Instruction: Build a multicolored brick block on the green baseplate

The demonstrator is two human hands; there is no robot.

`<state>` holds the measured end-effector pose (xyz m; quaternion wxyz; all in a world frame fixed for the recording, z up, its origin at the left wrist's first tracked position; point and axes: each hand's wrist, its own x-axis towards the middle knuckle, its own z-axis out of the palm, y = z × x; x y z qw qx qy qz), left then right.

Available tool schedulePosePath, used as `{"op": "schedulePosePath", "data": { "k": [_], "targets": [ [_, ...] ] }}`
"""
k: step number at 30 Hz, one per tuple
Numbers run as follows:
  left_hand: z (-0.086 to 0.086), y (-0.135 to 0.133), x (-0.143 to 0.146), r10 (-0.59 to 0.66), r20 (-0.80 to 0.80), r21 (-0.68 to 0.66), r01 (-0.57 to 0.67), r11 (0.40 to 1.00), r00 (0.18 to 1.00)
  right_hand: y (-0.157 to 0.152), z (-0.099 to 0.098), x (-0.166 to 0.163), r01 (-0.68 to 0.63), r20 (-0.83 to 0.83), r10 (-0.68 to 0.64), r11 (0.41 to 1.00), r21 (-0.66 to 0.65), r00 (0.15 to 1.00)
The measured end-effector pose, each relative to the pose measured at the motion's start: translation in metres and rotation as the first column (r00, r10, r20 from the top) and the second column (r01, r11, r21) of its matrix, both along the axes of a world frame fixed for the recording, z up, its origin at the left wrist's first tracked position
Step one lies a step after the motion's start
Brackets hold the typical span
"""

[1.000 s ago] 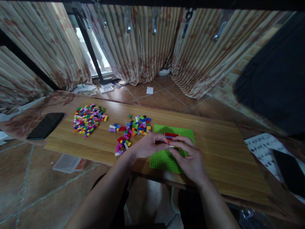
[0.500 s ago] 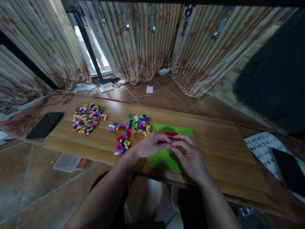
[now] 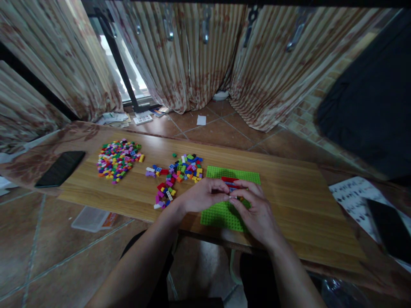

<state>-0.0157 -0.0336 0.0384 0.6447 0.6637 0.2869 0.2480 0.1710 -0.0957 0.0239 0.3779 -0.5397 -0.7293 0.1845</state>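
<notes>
My left hand (image 3: pixel 204 195) and my right hand (image 3: pixel 257 210) meet over a green studded baseplate (image 3: pixel 221 217). Thumbs and fingers of both are pinched together, fingertips almost touching. Something small and pale seems to sit between them, too small to name. Just behind the fingertips, red bricks (image 3: pixel 228 179) and some blue pieces stand on the baseplate, partly covered by my fingers. A bit of orange or yellow shows beneath my right fingers. Left of the baseplate lies a loose group of mixed toy bricks (image 3: pixel 186 167), which trails off towards the near side.
A bigger heap of small coloured bricks (image 3: pixel 117 160) is farther left on the wooden table (image 3: pixel 295 201). Dark flat devices lie at the left (image 3: pixel 61 169) and at the right (image 3: pixel 390 229), the right one on a printed sheet (image 3: pixel 353 201). A clear plastic box (image 3: pixel 90 219) is on the floor.
Both hands keep nearly the same place and pinch. The right fingertips have shifted very slightly, and a pale spot shows more between the fingers.
</notes>
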Motion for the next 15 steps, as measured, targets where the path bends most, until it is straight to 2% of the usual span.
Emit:
{"op": "schedulePosePath", "data": {
  "k": [5,10,15],
  "targets": [
    [0.0,0.006,-0.008,0.051,-0.066,0.032,-0.049,0.998,0.997,0.0,-0.001,0.005,0.026,0.013,-0.026,1.0,0.005,1.0],
    [-0.007,0.011,-0.012,0.229,-0.185,0.139,-0.205,0.969,0.956,0.0,-0.004,0.011,0.045,0.047,-0.046,0.999,0.009,0.998],
    [-0.014,0.013,-0.008,0.349,-0.309,0.278,-0.267,0.923,0.885,0.0,-0.007,0.013,0.066,0.049,-0.067,0.997,0.029,0.997]
  ]
}}
